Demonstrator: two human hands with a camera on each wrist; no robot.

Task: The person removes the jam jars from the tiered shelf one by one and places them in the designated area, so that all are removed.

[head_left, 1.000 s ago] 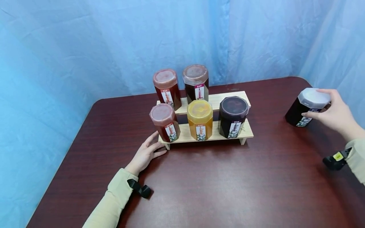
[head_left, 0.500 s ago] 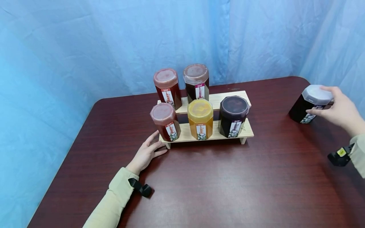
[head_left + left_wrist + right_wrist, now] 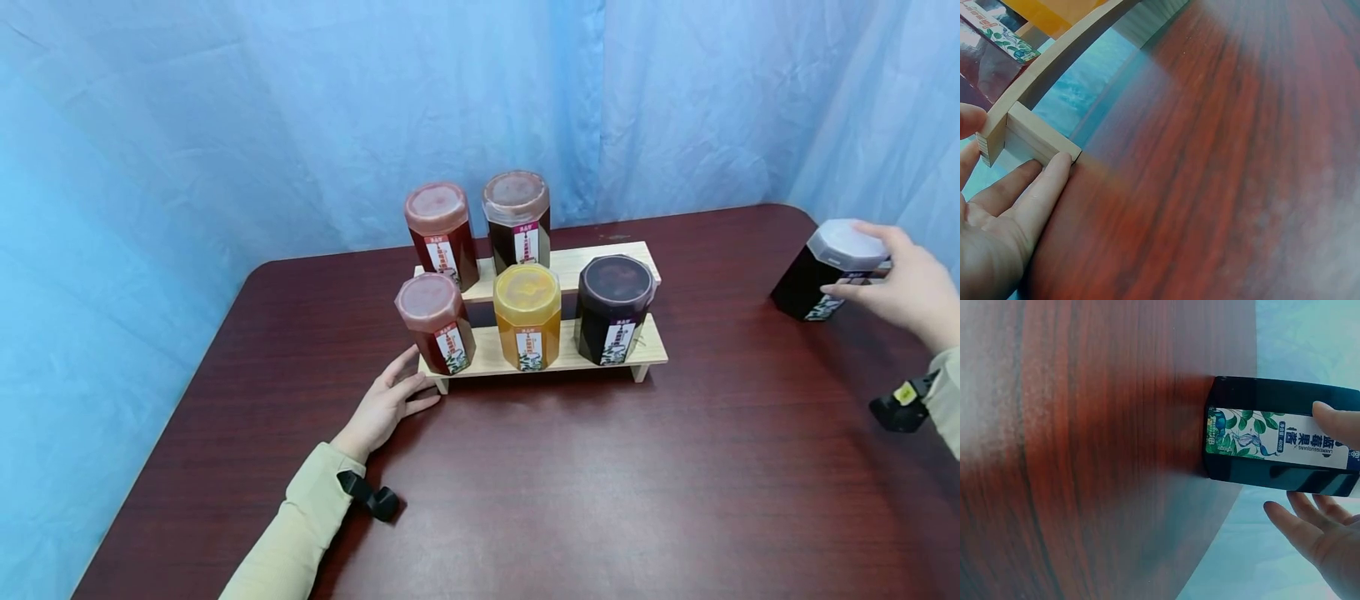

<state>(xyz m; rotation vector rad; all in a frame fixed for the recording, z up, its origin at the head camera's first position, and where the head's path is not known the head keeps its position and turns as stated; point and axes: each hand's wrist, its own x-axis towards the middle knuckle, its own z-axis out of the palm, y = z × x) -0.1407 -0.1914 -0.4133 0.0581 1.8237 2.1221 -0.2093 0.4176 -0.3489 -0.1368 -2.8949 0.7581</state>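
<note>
Plainly, in the head view, the right hand [image 3: 911, 287] grasps a dark jar [image 3: 825, 265] at three o'clock from the rack [image 3: 564, 271], thumb across its front, fingers over its lid. The left arm enters from seven o'clock; the left hand [image 3: 378, 412] lies palm-side low at the rack's eight o'clock corner, fingers loosely extended, touching without clasping. Five more jars [image 3: 528, 317] stand on the rack, their label writing too small to read.

In the left wrist view, fingers from eight o'clock touch the rack's leg above the worktop [image 3: 1197, 175].

In the right wrist view, the thumb presses the jar's leafy label [image 3: 1279, 445], reading 蓝莓果酱, LANMEIGUOJIANG.
</note>
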